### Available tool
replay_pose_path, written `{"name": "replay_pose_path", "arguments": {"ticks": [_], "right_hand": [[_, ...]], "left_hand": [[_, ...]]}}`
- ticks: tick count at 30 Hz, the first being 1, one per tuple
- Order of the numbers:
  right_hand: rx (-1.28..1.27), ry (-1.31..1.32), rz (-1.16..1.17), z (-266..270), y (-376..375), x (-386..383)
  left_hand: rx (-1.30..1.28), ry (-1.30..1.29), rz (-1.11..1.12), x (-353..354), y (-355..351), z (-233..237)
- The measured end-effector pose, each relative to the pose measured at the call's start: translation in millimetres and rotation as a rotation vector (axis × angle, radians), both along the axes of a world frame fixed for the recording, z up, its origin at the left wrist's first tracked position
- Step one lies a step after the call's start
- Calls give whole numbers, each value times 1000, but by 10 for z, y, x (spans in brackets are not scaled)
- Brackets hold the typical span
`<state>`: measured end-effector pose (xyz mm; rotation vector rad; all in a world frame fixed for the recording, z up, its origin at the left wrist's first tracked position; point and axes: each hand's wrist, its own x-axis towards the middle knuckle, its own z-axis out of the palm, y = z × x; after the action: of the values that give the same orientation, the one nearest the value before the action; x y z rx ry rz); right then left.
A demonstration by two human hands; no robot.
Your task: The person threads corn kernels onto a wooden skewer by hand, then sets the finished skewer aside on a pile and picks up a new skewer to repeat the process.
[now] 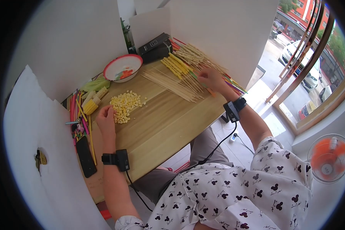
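Note:
My left hand (106, 118) is at the left edge of a pile of loose corn kernels (125, 104), thumb and fingers pressed together. Whether a kernel is between them is too small to tell. Over the right side of the table, my right hand (211, 79) has its fingers curled in beside the ends of skewers threaded with yellow kernels (176, 66); what it grips is hidden. Bare wooden skewers (170, 86) lie fanned out left of it. Behind is a stack of skewers threaded with paler kernels (190, 54).
A red-rimmed bowl (117, 72) stands at the back, near a black box (153, 44). Partly stripped corn cobs (92, 104) lie left of the kernels. A phone (86, 156) and colored sticks (73, 109) line the left edge. White panels (226, 34) enclose the table; cables hang from both wrists.

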<state>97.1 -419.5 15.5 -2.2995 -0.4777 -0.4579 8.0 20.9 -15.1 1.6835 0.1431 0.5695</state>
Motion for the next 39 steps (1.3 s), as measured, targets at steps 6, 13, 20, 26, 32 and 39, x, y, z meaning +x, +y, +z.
{"name": "replay_pose_path", "arguments": {"ticks": [6, 13, 20, 26, 32, 39], "right_hand": [[-76, 51, -46, -71, -84, 40], [-88, 27, -89, -160, -57, 44], [-114, 52, -81, -92, 2, -3], [-106, 31, -134, -120, 9, 1], [-140, -82, -221, -62, 130, -59], [-125, -47, -29, -107, 670, -363]], "left_hand": [[1, 14, -5, 1, 10, 9], [14, 16, -12, -20, -30, 6], [11, 23, -15, -11, -11, -10], [-6, 22, -22, 16, 0, -40], [-3, 13, -34, 16, -11, -40], [-8, 30, -6, 13, -10, -25]]}}
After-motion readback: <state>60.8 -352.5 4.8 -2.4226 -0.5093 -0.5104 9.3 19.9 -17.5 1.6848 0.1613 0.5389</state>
